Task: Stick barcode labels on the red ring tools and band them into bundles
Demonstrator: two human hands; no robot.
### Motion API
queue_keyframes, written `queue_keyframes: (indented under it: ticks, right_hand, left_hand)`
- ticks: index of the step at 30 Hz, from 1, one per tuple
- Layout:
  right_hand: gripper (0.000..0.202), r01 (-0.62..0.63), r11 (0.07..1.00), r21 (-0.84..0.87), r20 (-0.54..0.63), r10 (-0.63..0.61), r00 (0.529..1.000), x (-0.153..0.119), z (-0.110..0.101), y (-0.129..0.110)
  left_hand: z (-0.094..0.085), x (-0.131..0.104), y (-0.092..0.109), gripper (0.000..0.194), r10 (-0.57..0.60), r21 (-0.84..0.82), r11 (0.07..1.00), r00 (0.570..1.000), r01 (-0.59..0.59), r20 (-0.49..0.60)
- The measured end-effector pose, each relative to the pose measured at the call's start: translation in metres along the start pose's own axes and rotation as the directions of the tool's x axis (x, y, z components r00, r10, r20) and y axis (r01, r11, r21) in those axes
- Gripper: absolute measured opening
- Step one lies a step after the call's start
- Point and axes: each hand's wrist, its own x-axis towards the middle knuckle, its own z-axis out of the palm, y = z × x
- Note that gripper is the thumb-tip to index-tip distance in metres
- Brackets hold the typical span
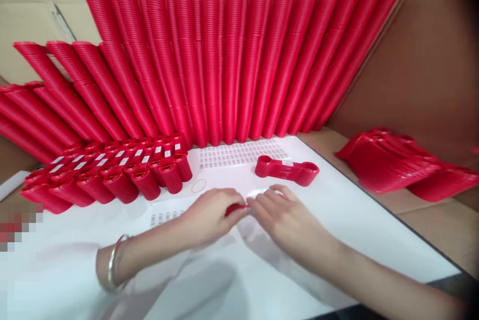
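Observation:
Both hands meet over the white table (209, 280), fingertips nearly touching. My left hand (215, 213) is closed on a small red piece (235, 208), mostly hidden by the fingers. The fingers of my right hand (275, 210) are pinched together at the right end of that piece; what they hold is too hidden to name. Just beyond the hands lies a short red stack (287, 170) with a round hollow at each end and a white label on top. A thin rubber band (198, 186) rests to the left of it.
Tall red stacks (211, 61) line the back. Shorter labelled red stacks (123, 178) stand at the left. A sheet of small labels (239, 154) lies behind the hands, another (166, 217) by the left forearm. Leaning red pieces (392, 160) sit on cardboard at the right.

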Motion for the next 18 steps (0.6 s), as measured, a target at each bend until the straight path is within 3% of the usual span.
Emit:
queue_keyframes:
  ticks: [2,3,5,7,8,10,12,16,18]
  right_hand:
    - [0.019,-0.031,0.999,-0.015,0.057,0.032,0.998,-0.001,-0.016,0.035]
    - [0.019,-0.068,0.997,0.029,0.128,0.064,0.99,-0.001,-0.024,0.055]
    - [0.019,-0.19,0.967,0.17,0.203,0.154,0.967,0.0,-0.038,0.094]
    - [0.021,-0.301,0.908,0.292,0.301,0.212,0.93,0.003,-0.046,0.125]
    - [0.021,-0.347,0.873,0.343,0.358,0.22,0.908,0.004,-0.046,0.137]
    - [0.021,-0.44,0.808,0.393,0.49,0.221,0.843,0.008,-0.041,0.151]
    - [0.019,-0.509,0.772,0.379,0.557,0.249,0.792,0.01,-0.03,0.158]
    - [0.02,-0.588,0.724,0.36,0.609,0.295,0.736,0.005,-0.013,0.162]
    - [0.021,-0.609,0.706,0.361,0.625,0.302,0.72,0.0,-0.011,0.163]
  left_hand:
    - [-0.011,0.034,-0.001,0.011,0.082,-0.085,0.993,0.995,-0.077,0.053]
    - [-0.016,0.052,-0.002,0.006,0.15,-0.119,0.982,0.988,-0.146,0.028]
    - [-0.022,0.084,-0.008,0.012,0.213,-0.098,0.972,0.977,-0.214,-0.02]
    - [-0.023,0.112,-0.015,0.028,0.258,-0.022,0.966,0.966,-0.258,-0.012]
    - [-0.022,0.124,-0.019,0.027,0.27,0.015,0.963,0.963,-0.27,-0.003]
    - [-0.019,0.143,-0.026,0.012,0.282,0.073,0.956,0.958,-0.285,0.047]
    - [-0.015,0.154,-0.03,0.009,0.28,0.086,0.953,0.953,-0.29,0.119]
    - [-0.013,0.159,-0.032,0.006,0.269,0.053,0.957,0.939,-0.286,0.216]
    - [-0.015,0.157,-0.03,0.014,0.277,0.029,0.956,0.931,-0.292,0.24]
